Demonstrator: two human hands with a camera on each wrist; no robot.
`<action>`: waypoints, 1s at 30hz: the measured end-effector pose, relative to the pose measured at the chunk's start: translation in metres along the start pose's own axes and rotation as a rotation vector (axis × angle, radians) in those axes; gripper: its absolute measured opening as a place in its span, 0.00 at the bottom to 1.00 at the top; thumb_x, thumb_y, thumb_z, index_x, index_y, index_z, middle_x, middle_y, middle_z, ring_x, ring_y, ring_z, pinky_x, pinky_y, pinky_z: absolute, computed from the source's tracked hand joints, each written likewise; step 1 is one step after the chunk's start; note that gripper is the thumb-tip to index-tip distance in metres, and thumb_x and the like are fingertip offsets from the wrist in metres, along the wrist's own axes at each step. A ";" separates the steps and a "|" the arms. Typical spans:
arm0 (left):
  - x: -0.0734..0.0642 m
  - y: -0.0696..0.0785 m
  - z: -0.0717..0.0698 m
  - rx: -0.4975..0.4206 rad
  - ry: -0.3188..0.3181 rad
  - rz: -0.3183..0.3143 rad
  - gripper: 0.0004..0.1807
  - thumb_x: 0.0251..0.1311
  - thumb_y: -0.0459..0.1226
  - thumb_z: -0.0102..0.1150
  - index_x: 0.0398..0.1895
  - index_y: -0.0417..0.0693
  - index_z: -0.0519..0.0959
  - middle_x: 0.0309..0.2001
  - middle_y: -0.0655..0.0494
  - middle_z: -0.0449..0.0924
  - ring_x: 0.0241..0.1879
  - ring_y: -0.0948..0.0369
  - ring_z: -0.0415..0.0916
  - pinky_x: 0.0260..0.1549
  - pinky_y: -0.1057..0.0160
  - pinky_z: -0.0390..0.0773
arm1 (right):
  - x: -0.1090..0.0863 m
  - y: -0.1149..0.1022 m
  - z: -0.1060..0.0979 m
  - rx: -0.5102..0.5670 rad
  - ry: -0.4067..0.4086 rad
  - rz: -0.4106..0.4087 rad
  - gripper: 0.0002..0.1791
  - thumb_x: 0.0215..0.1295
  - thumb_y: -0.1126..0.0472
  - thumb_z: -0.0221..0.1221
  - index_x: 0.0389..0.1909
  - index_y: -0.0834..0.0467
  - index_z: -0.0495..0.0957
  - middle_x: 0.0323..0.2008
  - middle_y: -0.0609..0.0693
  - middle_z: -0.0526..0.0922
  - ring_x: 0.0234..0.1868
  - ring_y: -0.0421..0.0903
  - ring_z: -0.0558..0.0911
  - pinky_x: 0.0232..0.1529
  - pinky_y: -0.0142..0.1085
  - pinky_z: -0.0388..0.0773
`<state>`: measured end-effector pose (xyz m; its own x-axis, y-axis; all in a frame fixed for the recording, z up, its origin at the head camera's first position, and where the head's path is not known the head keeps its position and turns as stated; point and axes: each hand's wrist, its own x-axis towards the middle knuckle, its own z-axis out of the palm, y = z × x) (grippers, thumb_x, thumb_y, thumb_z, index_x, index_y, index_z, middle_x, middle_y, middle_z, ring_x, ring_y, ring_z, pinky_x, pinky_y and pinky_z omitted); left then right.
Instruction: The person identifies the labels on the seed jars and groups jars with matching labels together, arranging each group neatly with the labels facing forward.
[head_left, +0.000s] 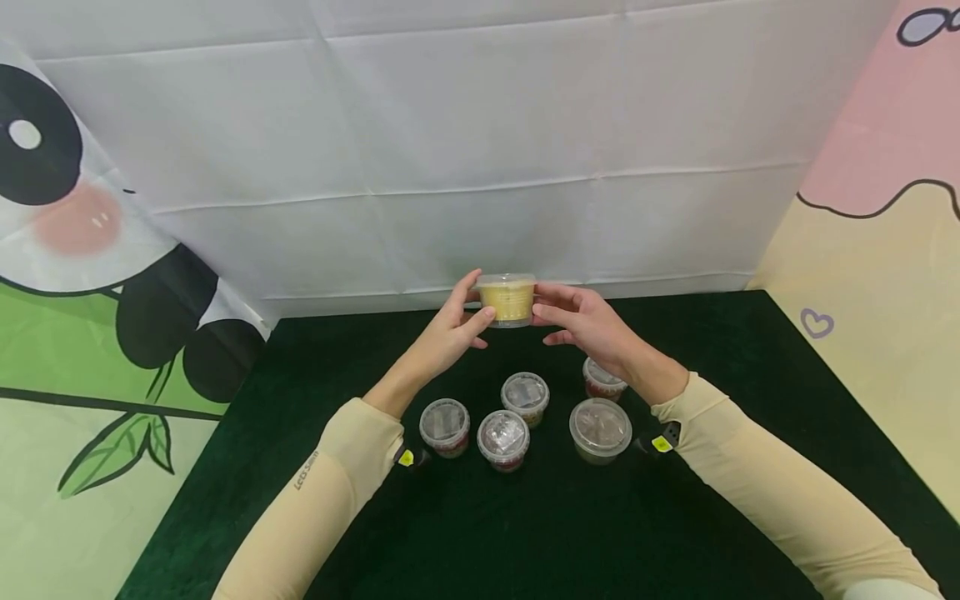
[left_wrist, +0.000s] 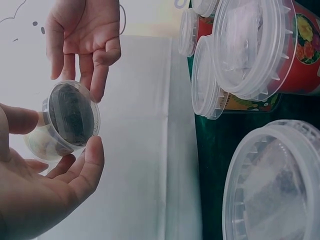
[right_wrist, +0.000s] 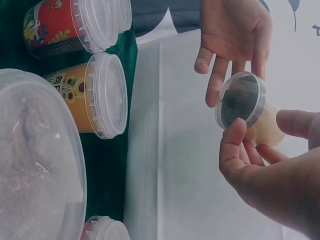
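Note:
A small clear plastic tub [head_left: 507,302] with a yellow wrap and a transparent lid is raised over the far table edge, between both hands. My left hand [head_left: 456,325] grips its left side, thumb in front. On the opposite side my right hand [head_left: 583,321] holds it with thumb and fingers. Seen from the left wrist, the lid [left_wrist: 72,115] is tilted and something dark shows through it. The same dark area appears under the lid [right_wrist: 242,100] in the right wrist view. Fingers partly cover the tub's sides.
Several lidded tubs stand on the dark green cloth [head_left: 465,533]: one at left [head_left: 445,425], one front middle [head_left: 503,437], one behind it [head_left: 525,396], a wider one [head_left: 600,429] at right. The right forearm partly hides another [head_left: 600,382]. A white curtain [head_left: 480,150] hangs behind.

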<state>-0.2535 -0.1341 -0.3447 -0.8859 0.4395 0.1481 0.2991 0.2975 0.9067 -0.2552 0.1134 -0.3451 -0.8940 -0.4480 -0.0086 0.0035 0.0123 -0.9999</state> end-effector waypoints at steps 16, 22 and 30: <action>0.001 -0.001 0.002 -0.016 0.022 0.040 0.36 0.77 0.41 0.50 0.81 0.51 0.45 0.69 0.38 0.59 0.57 0.43 0.76 0.47 0.46 0.82 | 0.000 0.001 -0.001 -0.023 0.000 -0.006 0.34 0.77 0.54 0.57 0.77 0.60 0.58 0.69 0.56 0.69 0.65 0.55 0.73 0.58 0.48 0.77; 0.000 -0.003 0.006 -0.011 -0.002 0.069 0.37 0.75 0.39 0.54 0.79 0.54 0.46 0.66 0.40 0.60 0.54 0.45 0.78 0.46 0.46 0.82 | 0.001 0.004 -0.001 -0.039 -0.001 -0.013 0.33 0.76 0.53 0.57 0.77 0.59 0.60 0.68 0.56 0.71 0.63 0.54 0.74 0.56 0.44 0.78; 0.002 -0.001 0.009 -0.007 -0.033 0.112 0.38 0.74 0.41 0.54 0.79 0.57 0.47 0.64 0.41 0.60 0.51 0.44 0.77 0.46 0.42 0.81 | 0.002 0.004 -0.001 -0.069 -0.017 -0.022 0.33 0.75 0.52 0.58 0.75 0.59 0.62 0.65 0.57 0.73 0.59 0.53 0.74 0.52 0.40 0.80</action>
<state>-0.2521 -0.1263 -0.3491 -0.8347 0.4976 0.2359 0.3935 0.2393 0.8877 -0.2577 0.1136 -0.3491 -0.8856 -0.4643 0.0121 -0.0472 0.0640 -0.9968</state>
